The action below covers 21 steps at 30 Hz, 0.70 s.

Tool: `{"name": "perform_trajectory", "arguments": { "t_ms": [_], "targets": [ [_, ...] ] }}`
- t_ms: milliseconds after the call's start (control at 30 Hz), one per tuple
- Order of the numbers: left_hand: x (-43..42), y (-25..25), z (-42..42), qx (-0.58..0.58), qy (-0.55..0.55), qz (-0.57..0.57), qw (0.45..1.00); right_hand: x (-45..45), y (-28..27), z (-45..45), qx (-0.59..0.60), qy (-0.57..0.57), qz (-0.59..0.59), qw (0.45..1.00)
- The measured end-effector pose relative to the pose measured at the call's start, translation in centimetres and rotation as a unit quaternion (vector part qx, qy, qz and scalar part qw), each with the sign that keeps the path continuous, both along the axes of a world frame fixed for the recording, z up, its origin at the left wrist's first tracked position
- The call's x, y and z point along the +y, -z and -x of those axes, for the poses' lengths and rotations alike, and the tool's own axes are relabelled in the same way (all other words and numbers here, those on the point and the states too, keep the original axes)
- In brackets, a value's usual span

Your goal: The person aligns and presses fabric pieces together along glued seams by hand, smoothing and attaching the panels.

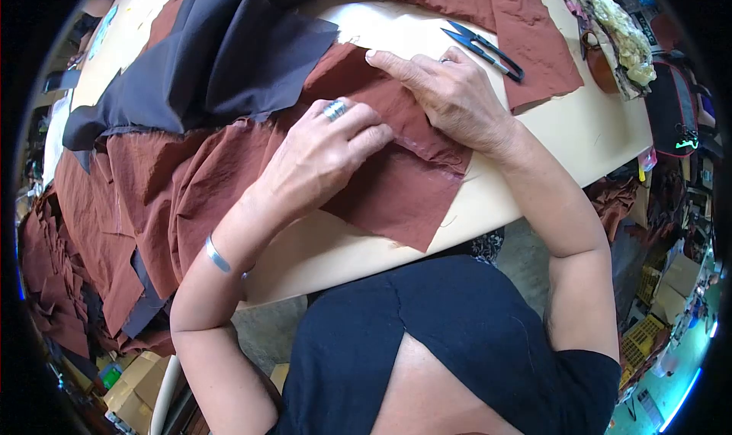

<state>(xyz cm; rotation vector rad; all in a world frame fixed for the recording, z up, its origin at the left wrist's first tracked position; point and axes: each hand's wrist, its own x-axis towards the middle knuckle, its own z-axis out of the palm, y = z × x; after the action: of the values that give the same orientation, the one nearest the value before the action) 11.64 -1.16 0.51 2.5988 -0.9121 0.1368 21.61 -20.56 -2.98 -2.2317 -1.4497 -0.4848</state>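
Reddish-brown cloth [404, 199] lies across the cream table, with a seam running through it. My left hand [328, 149], with a ring and a bracelet, rests on this cloth, its fingers curled and pressed together near the seam; what they pinch, if anything, is hidden. My right hand [450, 92] is on the cloth's upper right edge, index finger stretched out to the left, the other fingers bent under. Dark navy cloth [252, 61] overlaps the brown cloth at the upper left. Blue and black thread snips [484, 50] lie just beyond my right hand.
More brown cloth [534, 38] lies behind the snips. On the table's [602, 138] right side are a patterned cloth with a crumpled yellowish bundle [625, 38] and a black bag [672, 107]. Brown cloth hangs over the left edge. Yellow crates [640, 340] stand on the floor at the right.
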Motion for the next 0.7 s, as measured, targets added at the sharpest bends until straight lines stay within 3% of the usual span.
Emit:
{"name": "perform_trajectory", "arguments": {
  "t_ms": [233, 433, 700],
  "targets": [
    [0.5, 0.4, -0.4, -0.045, 0.043, 0.007, 0.998, 0.0, 0.0, -0.2, 0.003, -0.011, -0.035, 0.999],
    [0.4, 0.1, -1.0, 0.018, 0.035, -0.016, 0.999, -0.1, -0.3, 0.0, 0.033, 0.009, 0.020, 0.999],
    [0.6, 0.3, -2.0, 0.000, 0.028, -0.030, 0.999, -0.5, -0.7, -0.3, 0.061, 0.006, -0.006, 0.998]
  ]
}}
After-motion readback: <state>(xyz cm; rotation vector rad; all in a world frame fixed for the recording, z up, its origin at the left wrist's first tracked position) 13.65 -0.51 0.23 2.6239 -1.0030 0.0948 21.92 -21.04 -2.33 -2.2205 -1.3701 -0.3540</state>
